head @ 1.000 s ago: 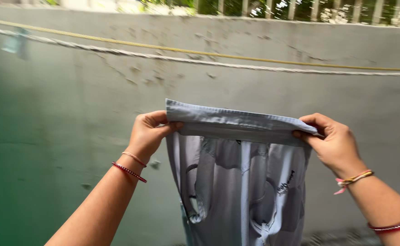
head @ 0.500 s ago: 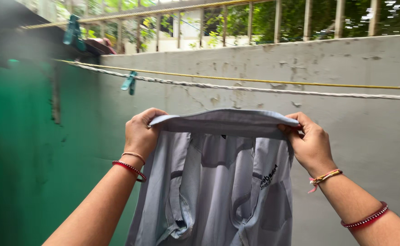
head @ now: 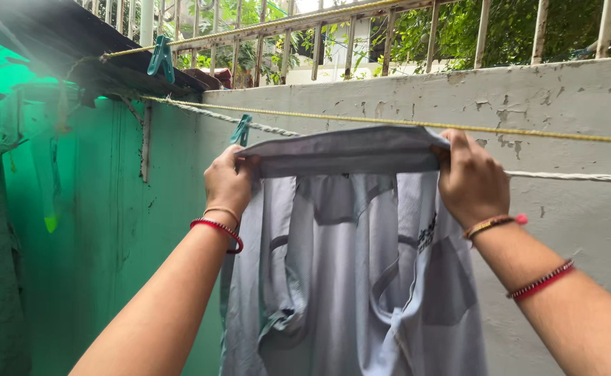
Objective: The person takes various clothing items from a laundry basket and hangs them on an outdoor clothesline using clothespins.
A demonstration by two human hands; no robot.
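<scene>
Left hand [head: 227, 182] and right hand [head: 470, 179] grip folded top edge of grey garment [head: 351, 264], now raised from below to level of white rope [head: 570, 175] and yellow line [head: 556, 134]; teal peg [head: 240, 129] beside it.

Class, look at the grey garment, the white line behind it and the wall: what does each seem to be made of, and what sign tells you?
Grey garment: thin woven cloth, matte; it hangs in soft folds with faint fine stripes.
White line: twisted rope, probably cotton or synthetic; spiral strands show.
Wall: plastered masonry, likely cement, dull grey paint; chipped and pitted patches.
Both the left hand and the right hand grip the garment's folded top edge.
</scene>
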